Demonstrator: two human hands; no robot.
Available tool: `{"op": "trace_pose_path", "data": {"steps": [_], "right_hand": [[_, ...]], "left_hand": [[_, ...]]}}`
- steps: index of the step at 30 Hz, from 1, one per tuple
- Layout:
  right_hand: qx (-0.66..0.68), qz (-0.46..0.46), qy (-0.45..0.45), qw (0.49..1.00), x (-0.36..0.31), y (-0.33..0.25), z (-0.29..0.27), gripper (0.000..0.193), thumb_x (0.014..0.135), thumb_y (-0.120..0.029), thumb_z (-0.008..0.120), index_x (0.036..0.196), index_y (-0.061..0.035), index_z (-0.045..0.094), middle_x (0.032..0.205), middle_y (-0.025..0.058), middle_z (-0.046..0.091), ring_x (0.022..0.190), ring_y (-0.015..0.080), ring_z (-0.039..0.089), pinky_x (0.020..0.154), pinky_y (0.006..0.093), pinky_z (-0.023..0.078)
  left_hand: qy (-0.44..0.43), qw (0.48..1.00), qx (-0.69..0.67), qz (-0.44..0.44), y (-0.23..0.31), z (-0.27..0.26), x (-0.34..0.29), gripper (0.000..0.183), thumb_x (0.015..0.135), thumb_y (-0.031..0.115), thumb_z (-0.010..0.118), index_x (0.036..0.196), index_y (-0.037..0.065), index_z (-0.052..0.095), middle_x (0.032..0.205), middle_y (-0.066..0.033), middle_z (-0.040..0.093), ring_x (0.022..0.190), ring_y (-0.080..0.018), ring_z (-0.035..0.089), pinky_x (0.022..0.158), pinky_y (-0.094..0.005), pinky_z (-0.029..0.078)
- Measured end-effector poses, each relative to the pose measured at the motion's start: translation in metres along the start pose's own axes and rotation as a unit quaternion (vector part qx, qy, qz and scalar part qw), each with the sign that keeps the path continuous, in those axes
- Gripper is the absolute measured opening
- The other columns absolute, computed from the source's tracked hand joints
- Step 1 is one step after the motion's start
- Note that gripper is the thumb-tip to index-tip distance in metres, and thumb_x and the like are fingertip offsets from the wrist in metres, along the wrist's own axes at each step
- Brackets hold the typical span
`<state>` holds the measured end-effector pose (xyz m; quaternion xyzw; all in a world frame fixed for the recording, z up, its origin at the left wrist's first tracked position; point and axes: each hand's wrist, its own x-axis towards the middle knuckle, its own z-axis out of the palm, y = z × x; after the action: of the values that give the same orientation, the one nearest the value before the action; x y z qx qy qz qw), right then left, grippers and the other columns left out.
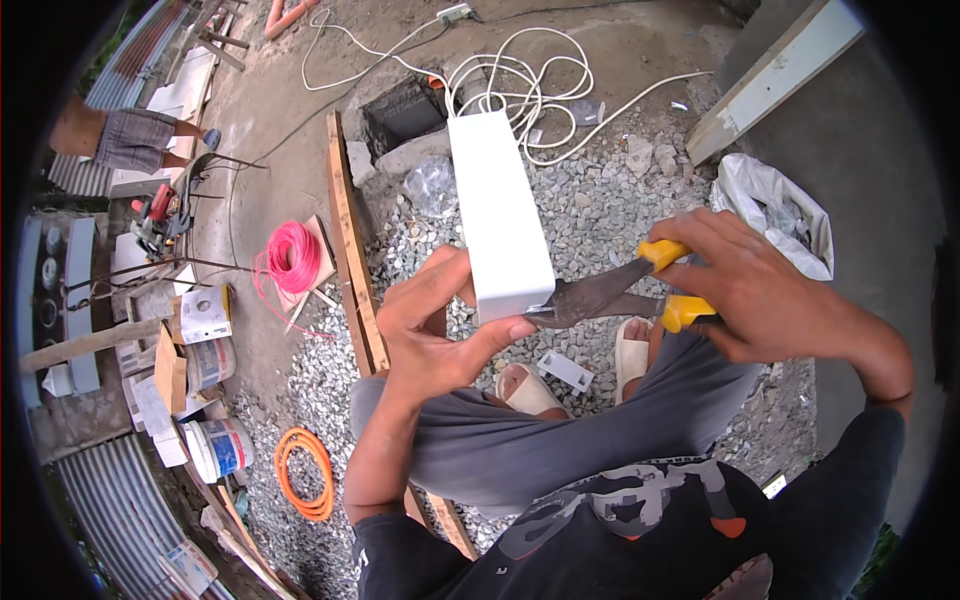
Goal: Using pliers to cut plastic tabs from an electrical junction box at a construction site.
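My left hand (432, 318) grips the near end of a long white rectangular box (497, 205), thumb under the near edge and fingers along its left side. The box points away from me, over the gravel. My right hand (768, 285) is closed around the yellow handles of dark metal tin snips (595, 296), which stand apart. Their jaws meet the box's near right corner, where a bit of bare metal shows; the exact bite is hidden. Below, between my sandalled feet, a small white plate with holes (566, 371) lies on the gravel.
Coiled white cable (535, 90) lies beyond the box, near a square pit (402, 115). Wooden planks (352, 240), pink line (292, 258), an orange hose (304, 474) and buckets (218, 447) are on the left. A white sack (775, 212) sits right; another person (140, 138) stands far left.
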<state>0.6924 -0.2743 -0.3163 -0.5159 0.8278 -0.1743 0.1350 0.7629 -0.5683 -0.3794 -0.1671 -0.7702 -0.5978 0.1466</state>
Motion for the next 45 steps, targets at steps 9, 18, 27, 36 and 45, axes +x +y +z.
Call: {"op": "trace_pose_path", "data": {"steps": [9, 18, 27, 36, 45], "right_hand": [[-0.003, -0.006, 0.013, 1.000, 0.003, 0.007, 0.001, 0.031, 0.066, -0.010, 0.073, 0.094, 0.0021, 0.068, 0.111, 0.0157, 0.053, 0.105, 0.0326, 0.053, 0.088, 0.0407, 0.043], [-0.109, 0.013, 0.038, 0.993, 0.002, -0.004, -0.003, 0.041, 0.064, -0.006, 0.070, 0.103, 0.0039, 0.062, 0.129, 0.0180, 0.047, 0.116, 0.0359, 0.047, 0.098, 0.0432, 0.037], [0.171, 0.090, -0.087, 0.977, -0.011, 0.009, 0.004, 0.038, 0.075, -0.004, 0.068, 0.111, 0.0026, 0.061, 0.133, 0.0205, 0.043, 0.124, 0.0378, 0.043, 0.105, 0.0453, 0.033], [0.344, 0.092, 0.067, 0.932, -0.009, -0.018, 0.042, 0.020, 0.082, -0.001, 0.065, 0.101, 0.0033, 0.067, 0.117, 0.0165, 0.052, 0.105, 0.0299, 0.059, 0.089, 0.0367, 0.046], [0.378, 0.105, 0.001, 0.920, -0.009, -0.020, 0.067, 0.031, 0.085, -0.009, 0.063, 0.114, 0.0011, 0.062, 0.122, 0.0166, 0.052, 0.111, 0.0346, 0.056, 0.095, 0.0380, 0.043]], "left_hand": [[-0.009, 0.999, 0.025, 0.029, -0.002, -0.002, 0.001, 0.053, 0.064, 0.011, 0.086, 0.109, -0.009, 0.066, 0.080, -0.0086, 0.069, 0.067, -0.0142, 0.055, 0.065, -0.0273, 0.044], [0.004, 0.997, -0.055, -0.047, -0.003, 0.006, -0.002, 0.060, 0.075, 0.009, 0.081, 0.127, -0.008, 0.055, 0.084, -0.0077, 0.067, 0.069, -0.0109, 0.056, 0.068, -0.0260, 0.047], [0.032, 0.970, -0.096, -0.219, 0.000, 0.005, 0.000, 0.047, 0.097, 0.025, 0.059, 0.133, -0.002, 0.051, 0.073, 0.0034, 0.052, 0.066, -0.0024, 0.049, 0.057, -0.0189, 0.042], [0.040, 0.970, -0.152, -0.185, -0.004, 0.012, 0.005, 0.041, 0.091, 0.019, 0.065, 0.125, 0.000, 0.055, 0.088, -0.0030, 0.063, 0.075, -0.0035, 0.057, 0.063, -0.0194, 0.047], [0.022, 0.980, -0.104, -0.171, -0.003, 0.013, 0.001, 0.047, 0.083, 0.012, 0.069, 0.127, 0.001, 0.056, 0.088, -0.0048, 0.063, 0.073, -0.0076, 0.057, 0.066, -0.0219, 0.047]]}}
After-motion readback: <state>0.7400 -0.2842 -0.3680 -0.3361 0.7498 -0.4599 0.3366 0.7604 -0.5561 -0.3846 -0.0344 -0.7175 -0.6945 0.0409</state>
